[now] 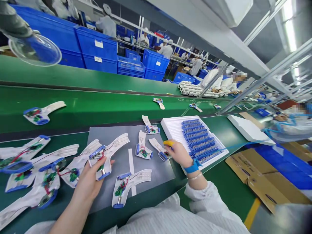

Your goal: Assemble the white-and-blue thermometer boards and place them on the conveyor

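Note:
My left hand [94, 178] is closed around a white pistol-shaped housing half [110, 150], blue-edged, with wires and a green circuit board inside. Its handle end points up and right. My right hand [179, 153], with a yellow cover on a finger and a blue wrist strap [192, 167], hovers over or touches a similar housing half [159, 150]. Its fingers are drawn together; whatever they hold is hidden. More of these halves lie on the grey mat [161, 175]: one near the front [129, 185], one in the middle [144, 148], one behind [149, 126].
A white foam tray [170, 125] with rows of small blue-and-metal parts [200, 139] stands to the right. Several housing halves [48, 175] pile up at left; others [42, 112] lie on the green belt [104, 107]. Cardboard [265, 175] is at far right. Co-workers [168, 48] sit beyond blue crates [97, 45].

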Demonstrator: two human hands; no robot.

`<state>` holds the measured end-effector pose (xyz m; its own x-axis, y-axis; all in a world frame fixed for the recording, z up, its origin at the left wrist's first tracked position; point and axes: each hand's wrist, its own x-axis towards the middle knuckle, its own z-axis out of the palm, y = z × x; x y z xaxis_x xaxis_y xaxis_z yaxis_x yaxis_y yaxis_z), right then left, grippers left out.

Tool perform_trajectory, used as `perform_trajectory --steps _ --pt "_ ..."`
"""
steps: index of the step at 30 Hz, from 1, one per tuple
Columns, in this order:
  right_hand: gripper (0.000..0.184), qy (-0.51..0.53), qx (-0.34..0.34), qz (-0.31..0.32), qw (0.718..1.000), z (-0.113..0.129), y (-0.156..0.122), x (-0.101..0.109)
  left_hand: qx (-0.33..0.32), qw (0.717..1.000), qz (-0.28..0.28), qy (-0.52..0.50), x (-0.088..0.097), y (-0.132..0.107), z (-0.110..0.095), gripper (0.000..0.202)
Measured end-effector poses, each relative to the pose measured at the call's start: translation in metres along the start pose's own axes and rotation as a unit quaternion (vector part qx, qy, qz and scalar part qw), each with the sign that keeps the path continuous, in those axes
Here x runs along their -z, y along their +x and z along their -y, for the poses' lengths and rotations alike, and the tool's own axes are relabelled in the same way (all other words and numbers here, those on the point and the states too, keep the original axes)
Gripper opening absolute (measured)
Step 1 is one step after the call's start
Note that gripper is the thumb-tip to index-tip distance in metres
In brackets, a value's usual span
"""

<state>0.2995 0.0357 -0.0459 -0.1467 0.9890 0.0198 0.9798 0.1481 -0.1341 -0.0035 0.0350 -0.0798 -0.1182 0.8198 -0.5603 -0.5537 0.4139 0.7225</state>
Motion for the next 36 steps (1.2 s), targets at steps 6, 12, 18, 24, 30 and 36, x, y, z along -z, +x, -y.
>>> perform_trajectory --steps 6,12,18,24,30,36 --pt "0.025 -0.083 -0.143 -0.010 0.986 -0.080 -0.031 0.035 0.006 0.999 0.010 0.032 0.003 0.001 0.006 0.041" --pt "0.019 -0.104 -0.126 0.088 0.983 -0.086 -0.052 0.016 -0.004 0.999 0.001 0.033 0.002 -0.001 0.006 0.039" --pt "0.019 -0.150 -0.108 0.116 0.976 -0.076 -0.053 0.001 -0.006 0.999 0.000 0.035 -0.001 0.000 0.008 0.036" --pt "0.017 -0.152 -0.096 0.118 0.977 -0.074 -0.052 0.000 -0.013 1.000 -0.005 0.028 0.000 0.000 0.008 0.034" --pt "0.019 -0.080 -0.105 0.075 0.988 -0.086 -0.052 0.004 -0.010 1.000 0.001 0.030 -0.001 -0.002 0.006 0.036" --pt "0.026 0.053 -0.120 0.015 0.991 -0.077 -0.047 0.021 0.007 1.000 0.009 0.029 -0.004 -0.004 0.007 0.037"
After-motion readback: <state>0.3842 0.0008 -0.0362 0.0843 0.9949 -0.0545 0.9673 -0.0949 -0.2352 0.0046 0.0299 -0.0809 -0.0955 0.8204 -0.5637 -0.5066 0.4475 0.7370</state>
